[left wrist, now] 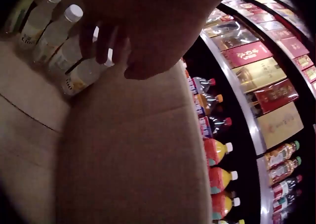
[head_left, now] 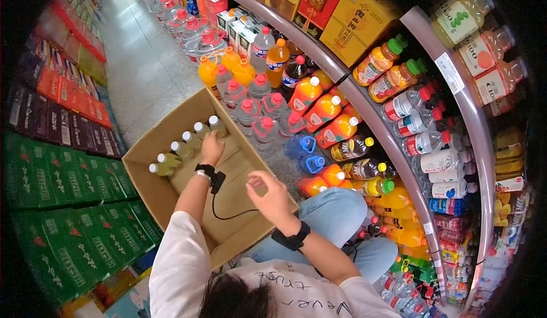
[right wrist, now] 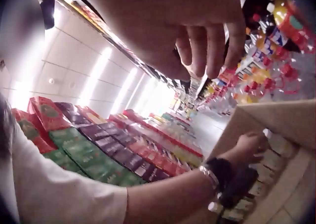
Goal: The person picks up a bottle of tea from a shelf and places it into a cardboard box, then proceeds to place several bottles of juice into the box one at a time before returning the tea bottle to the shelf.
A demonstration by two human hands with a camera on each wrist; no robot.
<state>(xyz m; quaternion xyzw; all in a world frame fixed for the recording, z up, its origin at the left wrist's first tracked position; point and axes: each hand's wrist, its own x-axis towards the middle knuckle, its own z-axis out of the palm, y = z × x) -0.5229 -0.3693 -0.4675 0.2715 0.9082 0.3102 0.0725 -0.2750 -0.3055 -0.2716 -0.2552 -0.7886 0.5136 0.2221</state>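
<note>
Several small drink bottles with white caps and pale yellow contents stand in a row along one wall of a deep cardboard box. My left hand reaches into the box at the end of that row, its fingers right by the last bottle. In the left wrist view the fingers overlap the end caps, and the thumb stands apart from them. Over the box's near side, my right hand hovers with loosely bent fingers and holds nothing.
Water jugs with red caps and orange drink bottles crowd the floor beside the box. Curved shelves with bottles rise on the right. Green cartons are stacked on the left. My knees are against the box's near side.
</note>
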